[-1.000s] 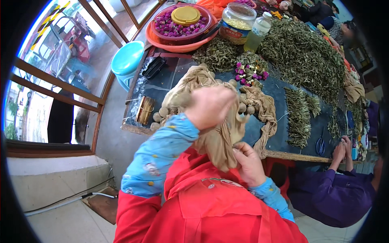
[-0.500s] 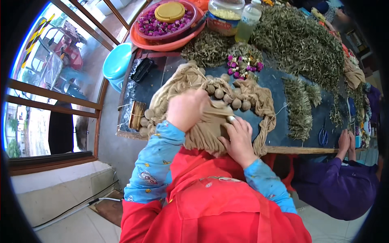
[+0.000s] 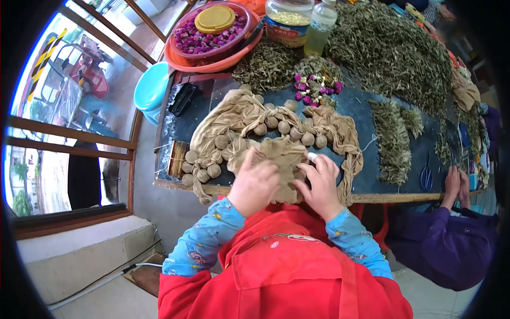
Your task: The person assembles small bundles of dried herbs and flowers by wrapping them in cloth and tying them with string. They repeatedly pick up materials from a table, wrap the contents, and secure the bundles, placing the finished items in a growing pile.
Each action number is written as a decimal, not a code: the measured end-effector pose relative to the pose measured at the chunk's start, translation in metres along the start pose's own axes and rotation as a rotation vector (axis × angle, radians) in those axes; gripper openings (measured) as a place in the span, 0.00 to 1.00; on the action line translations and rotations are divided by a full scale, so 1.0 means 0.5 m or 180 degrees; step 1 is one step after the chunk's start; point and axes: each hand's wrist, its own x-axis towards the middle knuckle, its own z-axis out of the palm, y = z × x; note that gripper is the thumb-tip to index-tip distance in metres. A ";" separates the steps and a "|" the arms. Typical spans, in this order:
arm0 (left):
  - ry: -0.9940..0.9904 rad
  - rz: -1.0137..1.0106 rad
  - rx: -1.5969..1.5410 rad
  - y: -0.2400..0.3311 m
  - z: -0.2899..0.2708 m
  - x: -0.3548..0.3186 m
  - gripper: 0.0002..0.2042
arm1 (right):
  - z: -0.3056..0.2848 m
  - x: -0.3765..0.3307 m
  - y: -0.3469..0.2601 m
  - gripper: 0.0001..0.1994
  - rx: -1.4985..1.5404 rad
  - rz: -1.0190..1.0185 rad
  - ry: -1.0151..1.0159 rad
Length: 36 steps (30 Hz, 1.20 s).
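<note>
A piece of thin, wrinkled brown cloth (image 3: 287, 165) lies spread in front of me at the table's near edge. My left hand (image 3: 254, 183) grips its left side, with the index finger reaching up over the fabric. On the right side, my right hand (image 3: 320, 183) pinches the cloth between thumb and fingers; one finger wears a white wrapping. Just beyond runs a curved chain of brown cloth-wrapped balls (image 3: 284, 127), tied along twisted cloth. More wrapped balls (image 3: 213, 170) lie left of my left hand. Whatever is under the cloth is hidden.
Dried herbs (image 3: 393, 53) cover the back right, with a bundle (image 3: 393, 143) nearer. Purple flower buds fill a basin (image 3: 183, 50) behind; a jar (image 3: 287, 34) and bottle (image 3: 320, 32) stand beside it. Blue scissors (image 3: 426, 178) lie right, near another person's hands (image 3: 457, 183).
My left hand has come down and nearer from the ball chain to the cloth's left side. The cloth now lies flatter, and the balls at the left show more. My right hand stays about there.
</note>
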 end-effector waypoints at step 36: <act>0.1383 -0.0133 -0.0462 0.013 0.025 -0.041 0.08 | -0.136 0.179 0.152 0.09 0.3608 0.1945 0.0492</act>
